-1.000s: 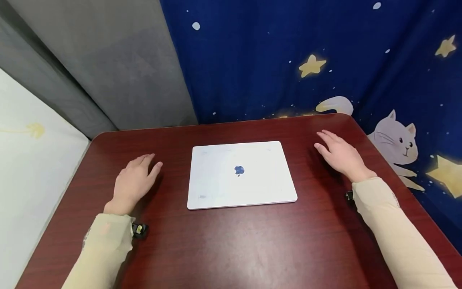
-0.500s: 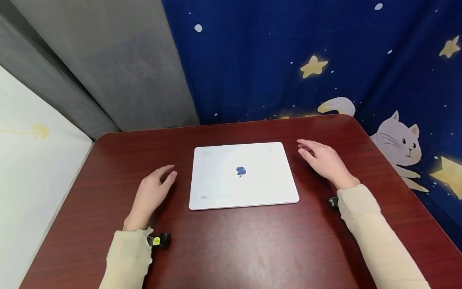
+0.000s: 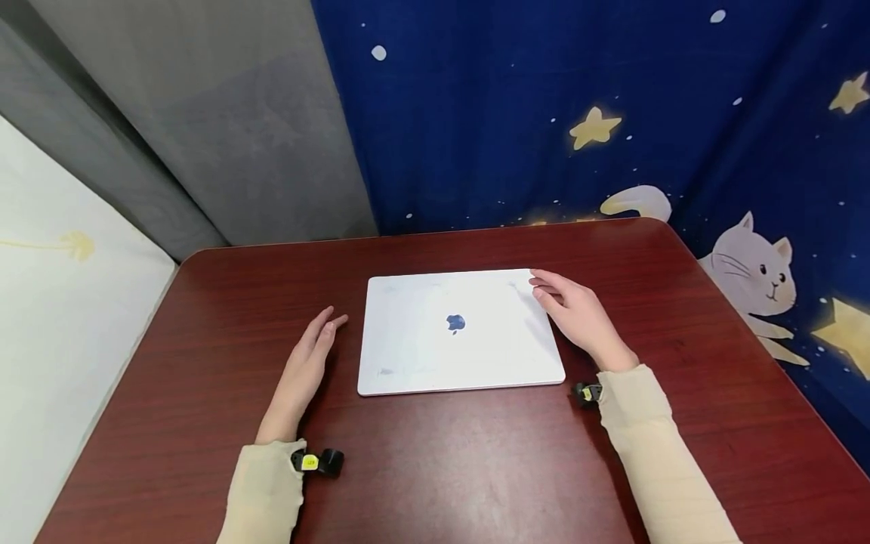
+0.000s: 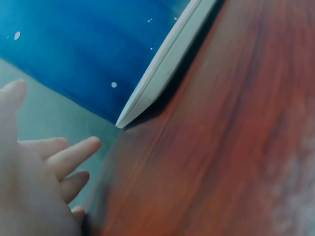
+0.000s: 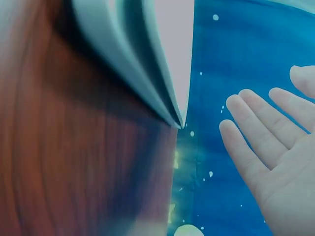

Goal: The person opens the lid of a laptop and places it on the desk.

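A closed silver laptop [image 3: 421, 340] with a dark apple logo lies flat in the middle of the table in the head view. My left hand [image 3: 306, 370] is off its left side, fingers extended, with a gap to the laptop. At the far right corner of the laptop, my right hand [image 3: 574, 313] has its fingertips overlapping the edge in the head view; whether they touch cannot be told. The right wrist view has the right hand [image 5: 280, 157] with loose, spread fingers, apart from the laptop edge [image 5: 123, 49]. Neither hand holds anything.
The table [image 3: 462, 468] is dark reddish wood with rounded far corners. Behind it hang a blue curtain [image 3: 489, 113] with stars and a cat, and a grey curtain [image 3: 272, 136]. A white panel [image 3: 68, 317] borders the left side. Small black cameras sit on both wrists.
Both hands have moved inward toward the laptop from either side, the right one reaching its far right corner. The laptop stays where it was on the table.
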A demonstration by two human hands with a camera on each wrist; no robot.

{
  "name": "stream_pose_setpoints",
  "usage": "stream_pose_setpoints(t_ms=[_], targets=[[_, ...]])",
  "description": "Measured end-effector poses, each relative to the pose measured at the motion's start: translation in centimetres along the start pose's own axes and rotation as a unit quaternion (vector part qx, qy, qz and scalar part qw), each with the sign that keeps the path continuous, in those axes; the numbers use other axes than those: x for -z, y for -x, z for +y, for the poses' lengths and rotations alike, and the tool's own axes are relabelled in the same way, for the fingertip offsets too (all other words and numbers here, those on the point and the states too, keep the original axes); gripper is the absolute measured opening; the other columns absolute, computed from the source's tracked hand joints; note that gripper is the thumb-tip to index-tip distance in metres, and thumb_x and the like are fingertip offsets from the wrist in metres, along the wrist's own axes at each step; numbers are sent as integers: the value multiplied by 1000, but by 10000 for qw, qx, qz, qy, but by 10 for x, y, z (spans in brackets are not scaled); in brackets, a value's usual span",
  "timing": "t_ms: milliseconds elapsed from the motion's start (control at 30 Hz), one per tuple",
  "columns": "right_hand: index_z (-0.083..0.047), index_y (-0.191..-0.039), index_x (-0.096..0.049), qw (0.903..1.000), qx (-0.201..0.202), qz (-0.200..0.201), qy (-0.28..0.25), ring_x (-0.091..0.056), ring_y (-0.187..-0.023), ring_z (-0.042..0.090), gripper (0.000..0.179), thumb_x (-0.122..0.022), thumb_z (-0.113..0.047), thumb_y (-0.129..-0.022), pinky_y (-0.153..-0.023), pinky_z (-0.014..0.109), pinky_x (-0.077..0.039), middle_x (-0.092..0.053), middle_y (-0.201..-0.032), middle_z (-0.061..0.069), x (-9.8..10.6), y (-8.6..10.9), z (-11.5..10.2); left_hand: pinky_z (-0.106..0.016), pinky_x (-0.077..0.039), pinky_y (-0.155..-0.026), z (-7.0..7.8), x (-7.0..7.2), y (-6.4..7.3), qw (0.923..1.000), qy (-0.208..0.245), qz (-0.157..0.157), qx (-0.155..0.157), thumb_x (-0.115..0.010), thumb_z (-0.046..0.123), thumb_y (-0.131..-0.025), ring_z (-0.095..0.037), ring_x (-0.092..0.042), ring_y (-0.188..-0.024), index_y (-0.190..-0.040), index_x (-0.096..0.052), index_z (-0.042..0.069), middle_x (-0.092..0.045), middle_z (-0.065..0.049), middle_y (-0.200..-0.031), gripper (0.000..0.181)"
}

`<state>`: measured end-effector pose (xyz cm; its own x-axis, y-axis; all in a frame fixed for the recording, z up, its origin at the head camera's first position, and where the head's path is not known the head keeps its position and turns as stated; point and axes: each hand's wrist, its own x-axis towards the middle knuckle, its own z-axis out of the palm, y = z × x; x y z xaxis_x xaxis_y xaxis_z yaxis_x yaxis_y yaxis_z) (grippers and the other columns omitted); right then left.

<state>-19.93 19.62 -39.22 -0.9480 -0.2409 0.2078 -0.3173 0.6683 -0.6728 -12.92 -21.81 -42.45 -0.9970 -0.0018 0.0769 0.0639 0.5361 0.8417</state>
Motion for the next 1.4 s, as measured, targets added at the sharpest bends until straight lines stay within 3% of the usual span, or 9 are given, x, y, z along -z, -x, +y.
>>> stream_pose_setpoints(t_ms=[133, 267, 467, 633, 867, 1200, 1400], targets=[[-22, -130, -47, 9998, -9, 60, -204, -54, -104, 10, 43, -49, -37, -90, -86, 33, -45, -58, -116, -3, -6, 0, -2, -47, -18, -102, -6, 0, -1, 9992, 341, -96, -174, -32, 35, -97, -14, -23, -131, -140, -27, 24, -45, 1, -133, 45], [-25, -129, -47, 9994, -11, 32, -340, -54, -102, 8, 41, -51, -37, -90, -86, 31, -45, -58, -115, -4, -10, -1, -4, -44, -23, -101, -13, 0, -1, 9988, 318, -4, -383, -37, 32, -96, -15, -32, -127, -139, -32, 22, -47, 0, -131, 44], [-24, -130, -47, 9996, 53, -168, -243, -54, -102, 9, 43, -49, -39, -90, -85, 32, -44, -57, -116, -4, -16, -1, -10, -47, -23, -99, -15, -2, 3, 9975, -152, -38, -691, -42, 28, -95, -19, -29, -128, -141, -18, 31, -47, 4, -130, 52], [-24, -131, -45, 9988, 83, -463, -115, -55, -102, 11, 46, -48, -43, -89, -85, 33, -44, -55, -119, -4, -20, 1, -17, -47, -25, -99, -15, -3, 5, 9940, -796, -121, -737, -48, 35, -91, -18, -27, -129, -141, -24, 27, -40, 7, -136, 56], [-18, -132, -46, 9964, 299, -783, 82, -55, -104, 15, 48, -49, -41, -89, -87, 35, -43, -52, -124, -1, -29, 1, -28, -51, -23, -99, -14, -4, 4, 9830, -1579, -381, -851, -53, 49, -84, -22, -21, -132, -140, -32, 20, -28, -4, -143, 66], [-23, -127, -51, 9919, 550, -1059, 425, -52, -106, 11, 45, -49, -45, -88, -93, 34, -38, -52, -124, -7, -39, 3, -36, -49, -12, -102, -10, -12, 2, 9636, -2347, -629, -1118, -55, 63, -75, -31, -23, -130, -141, -27, 17, -29, -13, -142, 85], [-22, -127, -52, 9884, 697, -1213, 590, -50, -110, 11, 44, -52, -41, -88, -94, 34, -37, -52, -123, -5, -43, 5, -43, -47, -10, -103, -12, -15, 2, 9536, -2628, -732, -1272, -52, 68, -72, -29, -21, -131, -141, -28, 16, -31, -10, -141, 90]])
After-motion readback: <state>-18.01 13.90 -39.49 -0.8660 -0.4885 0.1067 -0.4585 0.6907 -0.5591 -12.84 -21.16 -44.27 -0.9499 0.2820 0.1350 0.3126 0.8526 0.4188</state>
